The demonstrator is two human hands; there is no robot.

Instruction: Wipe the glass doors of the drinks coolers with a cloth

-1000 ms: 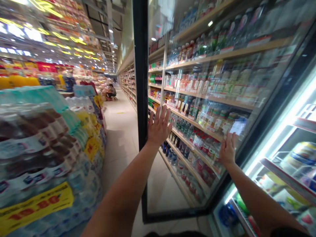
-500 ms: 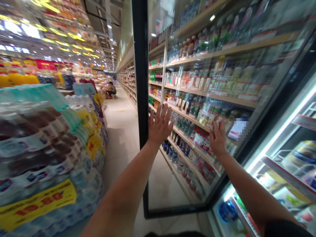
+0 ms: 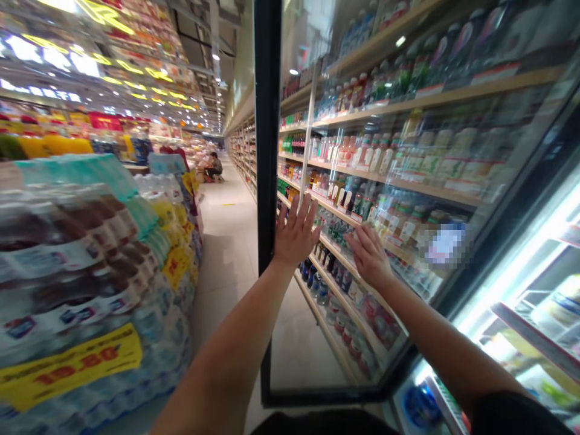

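A black-framed glass door (image 3: 266,151) stands swung out from a lit cooler on the right. My left hand (image 3: 294,238) lies flat against the glass near the frame's upright edge, fingers spread. To its right, my right hand (image 3: 370,258) is raised at the glass with fingers stretched and close together; whether it touches the pane is hard to tell. Neither hand holds anything. A blurred white-and-blue sticker (image 3: 446,241) is on the glass beyond my right hand.
Through the glass show wooden shelves (image 3: 362,172) of bottled drinks. At left stands a stack of packed bottles (image 3: 58,248) with a yellow price sign (image 3: 72,365). A person (image 3: 214,168) crouches farther down the aisle. Cooler racks (image 3: 539,338) with packaged goods are at right.
My right hand has moved left across the glass, nearer my left hand. My left hand keeps its place on the door; the view has shifted slightly.
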